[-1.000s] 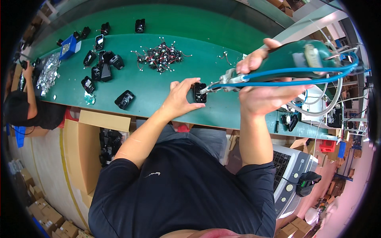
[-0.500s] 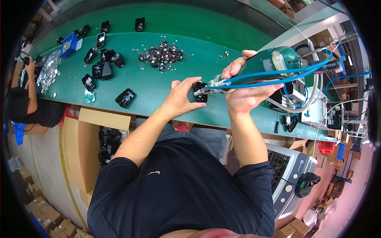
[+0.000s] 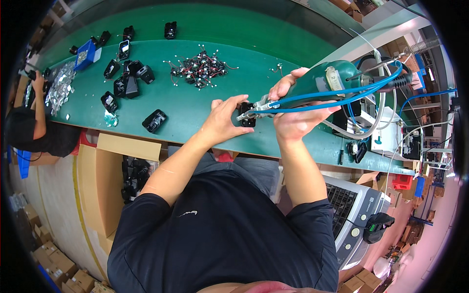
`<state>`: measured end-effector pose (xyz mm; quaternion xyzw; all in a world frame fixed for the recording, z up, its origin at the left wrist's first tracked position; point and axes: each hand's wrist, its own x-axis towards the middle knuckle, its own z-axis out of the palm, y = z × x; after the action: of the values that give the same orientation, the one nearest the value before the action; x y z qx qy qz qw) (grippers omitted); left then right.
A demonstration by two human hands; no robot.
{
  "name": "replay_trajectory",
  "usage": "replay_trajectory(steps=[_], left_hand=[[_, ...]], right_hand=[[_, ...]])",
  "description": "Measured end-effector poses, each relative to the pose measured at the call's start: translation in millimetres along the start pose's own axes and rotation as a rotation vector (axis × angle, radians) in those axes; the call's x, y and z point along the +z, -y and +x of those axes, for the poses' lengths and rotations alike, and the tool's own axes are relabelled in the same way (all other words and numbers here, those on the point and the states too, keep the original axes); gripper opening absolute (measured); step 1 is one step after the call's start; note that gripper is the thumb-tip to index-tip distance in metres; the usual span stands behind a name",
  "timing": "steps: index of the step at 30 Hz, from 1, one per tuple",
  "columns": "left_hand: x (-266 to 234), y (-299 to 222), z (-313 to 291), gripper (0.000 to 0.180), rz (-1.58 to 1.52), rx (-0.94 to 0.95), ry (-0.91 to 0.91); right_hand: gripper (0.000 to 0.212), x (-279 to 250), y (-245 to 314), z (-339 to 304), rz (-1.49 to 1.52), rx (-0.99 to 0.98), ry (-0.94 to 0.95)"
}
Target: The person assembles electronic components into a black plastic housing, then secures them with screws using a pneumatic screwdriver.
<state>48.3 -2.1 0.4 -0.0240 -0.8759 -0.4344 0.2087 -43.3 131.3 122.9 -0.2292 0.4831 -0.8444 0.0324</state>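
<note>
My left hand (image 3: 222, 118) grips a small black plastic housing (image 3: 248, 120) between thumb and fingers, holding it on the green workbench (image 3: 195, 105). My right hand (image 3: 295, 115) is wrapped round a green power screwdriver (image 3: 317, 80), held slantwise with blue air tubes (image 3: 337, 100) running along it. The screwdriver's metal nose (image 3: 254, 111) reaches over the housing and covers part of it; whether the tip touches it I cannot tell. Left of my left hand lies another black housing (image 3: 154, 121).
A heap of small parts with red and black wires (image 3: 201, 68) lies beyond my hands. Several black housings (image 3: 129, 85), a blue bin (image 3: 85, 54) and silvery pieces (image 3: 59, 90) are at left. An open carton (image 3: 97, 180) stands below the bench edge. At far left a co-worker's arm (image 3: 39, 102) shows.
The screwdriver and my right hand have shifted slightly left, and the nose now sits further over the housing. My left hand and the housing have stayed in place.
</note>
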Motion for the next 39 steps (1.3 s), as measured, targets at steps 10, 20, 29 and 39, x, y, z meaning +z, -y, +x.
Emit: replay_trajectory(steps=[10,20,29,39], left_hand=[[-6,-3,5,0.091,0.061,-0.038,0.115],[-113,92,208,0.071,0.694,-0.088,0.121],[-152,95,171,0.063,0.712,-0.029,0.014],[-148,9,-89,0.055,0.674,-0.279,-0.212]], right_hand=[[0.113,3,56,46,0.001,-0.125,0.075],[0.048,-26,74,17,-0.364,-0.326,-0.089],[0.056,-40,72,13,-0.857,-0.494,-0.150],[0.035,-33,-106,31,-1.148,-0.313,0.491]])
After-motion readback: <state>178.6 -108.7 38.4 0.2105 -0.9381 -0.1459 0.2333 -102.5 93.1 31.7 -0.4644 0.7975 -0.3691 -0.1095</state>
